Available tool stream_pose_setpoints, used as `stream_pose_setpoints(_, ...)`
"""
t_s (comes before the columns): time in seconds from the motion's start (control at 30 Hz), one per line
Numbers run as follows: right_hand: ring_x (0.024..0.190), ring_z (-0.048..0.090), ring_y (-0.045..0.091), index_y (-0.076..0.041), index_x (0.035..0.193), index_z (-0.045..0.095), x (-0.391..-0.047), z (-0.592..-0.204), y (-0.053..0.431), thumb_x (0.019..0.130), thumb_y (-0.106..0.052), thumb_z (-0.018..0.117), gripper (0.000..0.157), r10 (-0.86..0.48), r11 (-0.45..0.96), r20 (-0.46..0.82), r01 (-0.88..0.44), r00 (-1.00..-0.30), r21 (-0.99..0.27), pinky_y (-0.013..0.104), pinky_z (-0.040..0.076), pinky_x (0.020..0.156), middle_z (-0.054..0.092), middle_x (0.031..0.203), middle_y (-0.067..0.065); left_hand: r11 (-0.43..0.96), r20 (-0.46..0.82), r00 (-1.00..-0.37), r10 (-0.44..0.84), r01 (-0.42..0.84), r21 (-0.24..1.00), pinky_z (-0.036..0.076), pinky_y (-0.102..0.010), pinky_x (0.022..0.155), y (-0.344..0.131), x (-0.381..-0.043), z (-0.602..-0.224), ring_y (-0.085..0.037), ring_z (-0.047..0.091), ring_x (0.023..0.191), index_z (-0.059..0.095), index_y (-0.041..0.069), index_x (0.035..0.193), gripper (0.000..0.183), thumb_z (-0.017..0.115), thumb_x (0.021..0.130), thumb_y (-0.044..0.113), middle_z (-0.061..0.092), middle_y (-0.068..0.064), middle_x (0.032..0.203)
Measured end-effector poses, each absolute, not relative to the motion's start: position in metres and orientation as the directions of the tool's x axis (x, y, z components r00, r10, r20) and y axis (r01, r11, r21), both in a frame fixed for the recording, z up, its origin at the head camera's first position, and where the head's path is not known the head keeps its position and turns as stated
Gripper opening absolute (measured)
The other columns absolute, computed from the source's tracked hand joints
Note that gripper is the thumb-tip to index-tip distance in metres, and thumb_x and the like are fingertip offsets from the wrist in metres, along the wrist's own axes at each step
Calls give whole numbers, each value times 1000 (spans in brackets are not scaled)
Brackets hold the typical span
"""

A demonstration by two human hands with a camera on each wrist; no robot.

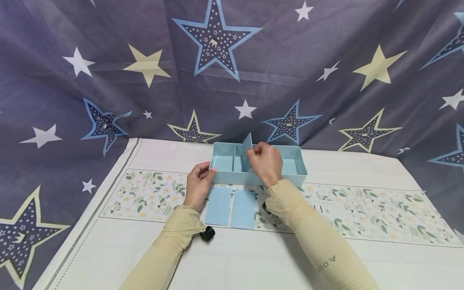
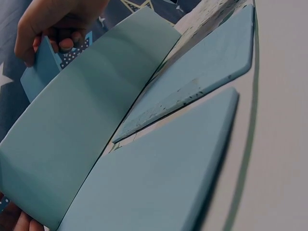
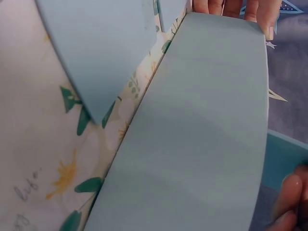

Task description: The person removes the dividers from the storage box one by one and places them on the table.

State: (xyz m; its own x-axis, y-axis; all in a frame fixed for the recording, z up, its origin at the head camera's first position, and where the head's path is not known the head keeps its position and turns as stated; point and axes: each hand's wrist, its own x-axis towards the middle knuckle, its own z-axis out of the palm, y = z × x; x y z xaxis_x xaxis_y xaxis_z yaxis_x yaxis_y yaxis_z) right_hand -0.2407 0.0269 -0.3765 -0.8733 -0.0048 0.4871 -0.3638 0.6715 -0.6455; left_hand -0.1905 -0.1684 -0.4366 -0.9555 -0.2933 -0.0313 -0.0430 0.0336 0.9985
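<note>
Left hand (image 1: pixel 198 187): grip holding the left end of the light-blue box (image 1: pixel 232 177), thumb at its near corner. Right hand (image 1: pixel 267 164): grip pinching a thin blue divider (image 1: pixel 247 143), upright, its top above the rim; whether its lower edge is seated cannot be told. Two blue panels (image 1: pixel 218 206) lie flat on the worktop (image 1: pixel 87 249) before the box, slightly apart.

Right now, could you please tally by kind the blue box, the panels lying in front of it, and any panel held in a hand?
Blue box: 1
Flat panels in front: 2
Held panel, in the right hand: 1
Total: 4
</note>
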Motion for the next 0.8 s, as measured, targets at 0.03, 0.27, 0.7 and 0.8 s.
stream_pose_setpoints(0.03, 50, 48, 18, -13, 66, 61, -240, -376, 27, 84, -16, 60, 19, -7, 672, 485, -364, -875, -645, 35, 38, 49, 55, 56, 0, 33, -33, -956, -293, -44, 998, 47, -39, 92, -168, -190, -437, -20, 57, 109, 57, 10, 125, 37, 66, 91, 20, 57, -9, 122)
stream_pose_setpoints(0.27, 49, 47, 18, -13, 64, 58, -238, -372, 28, 83, -14, 58, 19, -29, 677, 483, -373, -875, -635, 33, 36, 48, 53, 55, 0, 35, -27, -957, -288, -39, 999, 47, -39, 92, -169, -190, -436, -20, 57, 109, 57, 10, 125, 37, 66, 91, 22, 57, -9, 122)
stream_pose_setpoints(0.7, 49, 47, 17, -12, 66, 61, -232, -370, 30, 84, -13, 58, 18, 6, 630, 536, -413, -844, -657, 33, 36, 48, 53, 55, 0, 40, -24, -956, -292, -38, 998, 47, -38, 93, -169, -191, -436, -20, 57, 110, 58, 11, 124, 35, 66, 92, 21, 57, -8, 121)
stream_pose_setpoints(0.8, 49, 47, 16, -12, 65, 61, -231, -371, 31, 83, -11, 57, 18, 22, 606, 560, -434, -828, -666, 32, 37, 48, 52, 54, 0, 40, -24, -956, -292, -38, 998, 47, -38, 93, -169, -191, -436, -19, 57, 110, 58, 11, 124, 35, 66, 91, 21, 57, -8, 121)
